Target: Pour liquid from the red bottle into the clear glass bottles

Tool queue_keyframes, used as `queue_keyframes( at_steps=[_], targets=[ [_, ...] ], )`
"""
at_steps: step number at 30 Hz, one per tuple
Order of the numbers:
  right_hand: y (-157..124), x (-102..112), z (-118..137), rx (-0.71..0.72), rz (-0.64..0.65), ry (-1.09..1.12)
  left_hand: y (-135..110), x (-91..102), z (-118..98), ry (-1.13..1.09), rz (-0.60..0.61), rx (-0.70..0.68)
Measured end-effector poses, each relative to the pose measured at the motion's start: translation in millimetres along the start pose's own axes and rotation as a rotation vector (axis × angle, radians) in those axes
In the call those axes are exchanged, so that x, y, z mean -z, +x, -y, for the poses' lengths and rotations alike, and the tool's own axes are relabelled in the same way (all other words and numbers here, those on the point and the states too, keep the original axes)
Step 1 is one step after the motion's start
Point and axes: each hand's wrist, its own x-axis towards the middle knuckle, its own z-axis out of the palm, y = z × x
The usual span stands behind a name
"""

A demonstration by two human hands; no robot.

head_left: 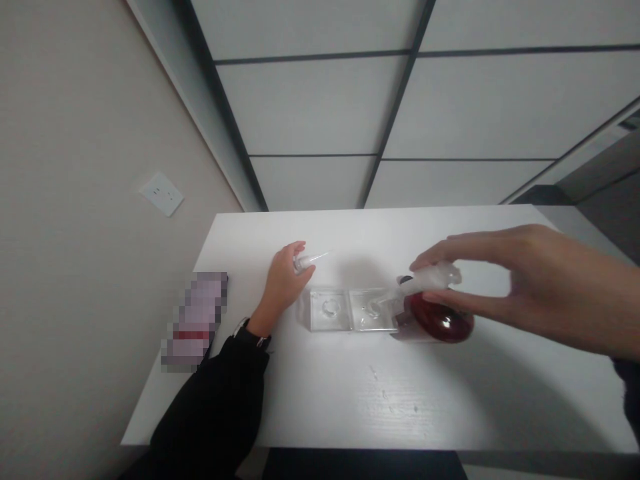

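Note:
My left hand (283,285) rests on the white table (350,393) with its fingers closed around a small clear pointed piece (311,259), perhaps a dropper or cap. My right hand (525,280) is raised over the table and pinches a whitish translucent object (429,279) between thumb and fingers. Just under it lies a dark red rounded object (443,322). Left of that sit two clear square plastic cases (350,310) side by side, each with a small ring-like shape inside.
A pixelated, blurred-out object (196,320) lies near the table's left edge. A wall socket (161,193) is on the beige wall at left. Grey panels with dark seams stand behind the table.

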Motion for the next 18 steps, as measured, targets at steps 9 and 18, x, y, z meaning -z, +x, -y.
queue_keyframes(
  at_steps=[9,18],
  targets=[
    [57,-51,-78,-0.075,0.231,0.382,0,2.6,-2,-0.04,0.031,0.007],
    [107,-133,-99,0.086,0.385,0.665,2,1.8,3,-0.053,0.022,0.043]
  ],
)
